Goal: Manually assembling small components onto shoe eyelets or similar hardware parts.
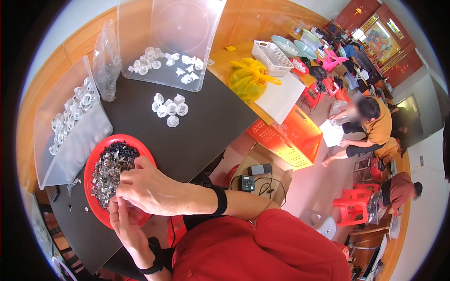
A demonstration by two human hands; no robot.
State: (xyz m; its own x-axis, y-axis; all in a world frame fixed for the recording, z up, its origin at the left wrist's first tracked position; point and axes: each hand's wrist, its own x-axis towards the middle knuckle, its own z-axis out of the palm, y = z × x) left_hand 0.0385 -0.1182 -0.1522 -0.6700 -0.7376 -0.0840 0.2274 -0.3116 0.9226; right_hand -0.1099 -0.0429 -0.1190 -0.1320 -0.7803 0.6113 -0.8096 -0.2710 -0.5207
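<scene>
A round red basin [145, 149] full of small metal and dark parts [107, 174] stands at the near left of the dark table. Over its near side, my two hands meet at the fingertips. My right hand [152, 189] is closed in a pinch, its back toward me. Just below, my left hand [126, 229] has its fingers drawn together against the right fingertips. Whatever lies between the fingers is hidden. Beyond the basin, a small group of white round plastic pieces [171, 109] lies on the table [206, 124].
A clear bin [96, 122] of white pieces stands at the left. Behind is a clear tray [199, 77] with more pieces, beside a plastic bag [106, 70]. An orange crate [281, 143] and an open cardboard box [276, 180] stand right of the table. Other people [375, 124] work farther right.
</scene>
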